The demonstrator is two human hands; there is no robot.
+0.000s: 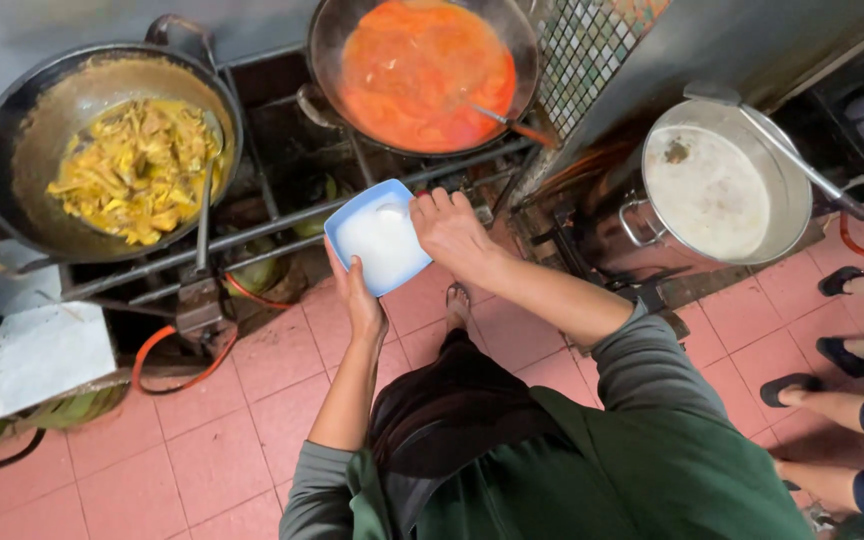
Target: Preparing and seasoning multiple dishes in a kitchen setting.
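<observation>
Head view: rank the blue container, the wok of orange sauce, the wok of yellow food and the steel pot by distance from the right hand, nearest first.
1. Blue container: right hand is at its rim, left hand under it.
2. Wok of orange sauce: straight above.
3. Steel pot: off to the right.
4. Wok of yellow food: far left.

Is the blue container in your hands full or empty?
Mostly full: the blue container, held by the left hand, shows white powder nearly to its rim.
</observation>
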